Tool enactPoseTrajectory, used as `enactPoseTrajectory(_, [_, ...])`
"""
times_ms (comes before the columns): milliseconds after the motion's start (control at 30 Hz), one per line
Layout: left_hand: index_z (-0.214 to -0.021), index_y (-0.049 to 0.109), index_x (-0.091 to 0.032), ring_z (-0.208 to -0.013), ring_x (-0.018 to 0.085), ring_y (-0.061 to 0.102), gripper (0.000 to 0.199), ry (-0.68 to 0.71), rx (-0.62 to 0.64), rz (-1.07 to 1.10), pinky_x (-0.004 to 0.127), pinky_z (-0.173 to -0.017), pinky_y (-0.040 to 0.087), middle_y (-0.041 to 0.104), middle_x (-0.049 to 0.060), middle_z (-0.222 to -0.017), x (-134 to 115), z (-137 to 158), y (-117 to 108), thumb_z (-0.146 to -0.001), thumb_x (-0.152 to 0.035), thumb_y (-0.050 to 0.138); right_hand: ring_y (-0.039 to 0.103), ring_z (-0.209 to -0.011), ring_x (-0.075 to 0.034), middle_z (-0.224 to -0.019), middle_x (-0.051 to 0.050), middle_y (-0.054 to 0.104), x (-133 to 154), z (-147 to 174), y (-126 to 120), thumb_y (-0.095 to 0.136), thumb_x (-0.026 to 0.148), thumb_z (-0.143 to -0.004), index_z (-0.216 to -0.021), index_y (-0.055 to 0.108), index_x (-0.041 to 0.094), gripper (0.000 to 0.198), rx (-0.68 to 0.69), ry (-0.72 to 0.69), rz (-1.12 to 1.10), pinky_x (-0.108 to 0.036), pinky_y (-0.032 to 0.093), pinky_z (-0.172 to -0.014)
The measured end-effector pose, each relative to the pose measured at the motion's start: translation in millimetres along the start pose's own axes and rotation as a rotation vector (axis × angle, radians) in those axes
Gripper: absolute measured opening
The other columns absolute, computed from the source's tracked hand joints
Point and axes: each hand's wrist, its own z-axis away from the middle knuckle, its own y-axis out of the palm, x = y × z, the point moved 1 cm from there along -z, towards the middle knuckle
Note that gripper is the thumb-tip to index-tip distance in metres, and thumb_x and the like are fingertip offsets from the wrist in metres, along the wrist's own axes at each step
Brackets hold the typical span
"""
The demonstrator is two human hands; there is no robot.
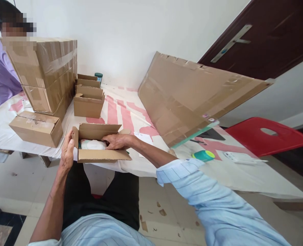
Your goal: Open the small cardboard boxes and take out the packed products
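A small open cardboard box (104, 156) sits at the table's near edge, its flaps raised and spread. Inside it lies a white, rounded item (93, 144) that looks wrapped; its exact kind does not show. My left hand (67, 150) grips the box's left end, thumb and fingers closed around the flap there. Reaching in from the right, my right hand (116, 141) has its fingers bent down beside the white item. The fingertips are partly hidden in the box, and what they hold cannot be made out.
A closed carton (35, 130) lies left, before a tall taped stack of boxes (56, 65). Open boxes (88, 106) stand behind. A large cardboard sheet (182, 99) leans at right, near a teal tape roll (204, 155), a power strip (239, 158) and a red chair (266, 136). Another person (2, 68) sits far left.
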Motion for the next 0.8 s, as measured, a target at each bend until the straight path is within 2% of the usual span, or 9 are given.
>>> enactPoseTrajectory(133, [-0.171, 0.029, -0.028, -0.163, 0.042, 0.03, 0.089, -0.077, 0.222, 0.134, 0.061, -0.123, 0.041, 0.033, 0.016, -0.176, 13.5, -2.5, -14.9, -0.097, -0.074, 0.051, 0.07, -0.124, -0.034, -0.138, -0.014, 0.073, 2.0, -3.5, 4.0, 0.075, 0.022, -0.079, -0.132, 0.072, 0.022, 0.053, 0.007, -0.034, 0.03, -0.038, 0.056, -0.099])
enactPoseTrajectory(233, [-0.173, 0.018, -0.032, -0.165, 0.043, 0.023, 0.111, -0.126, 0.398, 0.118, 0.061, -0.122, 0.043, 0.027, 0.017, -0.178, 24.3, -6.0, -29.2, -0.084, -0.073, 0.071, 0.071, -0.124, -0.035, -0.136, -0.015, 0.074, 2.5, -4.3, 7.4, 0.071, 0.02, -0.078, -0.136, 0.07, 0.022, 0.057, -0.009, -0.046, 0.094, -0.041, 0.055, -0.101])
enactPoseTrajectory(333, [-0.174, 0.016, -0.031, -0.164, 0.046, 0.023, 0.135, -0.139, 0.513, 0.03, 0.06, -0.119, 0.047, 0.024, 0.02, -0.178, 30.0, -9.5, -34.5, -0.067, -0.064, 0.091, 0.071, -0.123, -0.034, -0.134, -0.015, 0.074, 2.0, -5.3, 9.0, 0.071, 0.022, -0.079, -0.136, 0.069, 0.021, 0.057, -0.001, -0.076, 0.108, -0.04, 0.055, -0.101])
enactPoseTrajectory(533, [-0.174, 0.016, -0.02, -0.164, 0.045, 0.025, 0.142, -0.047, 0.504, -0.047, 0.059, -0.132, 0.032, 0.022, 0.022, -0.178, 25.0, -11.4, -19.6, -0.062, -0.051, 0.098, 0.069, -0.125, -0.032, -0.134, -0.012, 0.075, -0.5, -8.7, 9.8, 0.069, 0.015, -0.08, -0.13, 0.07, 0.022, 0.051, 0.012, -0.134, 0.046, -0.038, 0.053, -0.103])
enactPoseTrajectory(667, [-0.174, 0.017, -0.02, -0.164, 0.045, 0.025, 0.139, -0.028, 0.488, -0.043, 0.057, -0.128, 0.04, 0.02, 0.022, -0.179, 24.9, -8.5, -16.7, -0.064, -0.051, 0.097, 0.068, -0.124, -0.031, -0.134, -0.012, 0.074, -2.4, -9.4, 14.9, 0.071, 0.018, -0.083, -0.125, 0.069, 0.02, 0.042, -0.035, -0.182, -0.002, -0.034, 0.052, -0.101])
enactPoseTrajectory(800, [-0.173, 0.018, -0.022, -0.162, 0.046, 0.028, 0.14, -0.026, 0.472, -0.037, 0.059, -0.126, 0.041, 0.025, 0.023, -0.177, 29.2, -6.5, -18.3, -0.063, -0.049, 0.098, 0.068, -0.121, -0.032, -0.129, -0.012, 0.074, 0.7, -5.3, 16.8, 0.077, 0.033, -0.086, -0.119, 0.069, 0.02, 0.037, -0.107, -0.173, 0.007, -0.035, 0.051, -0.098])
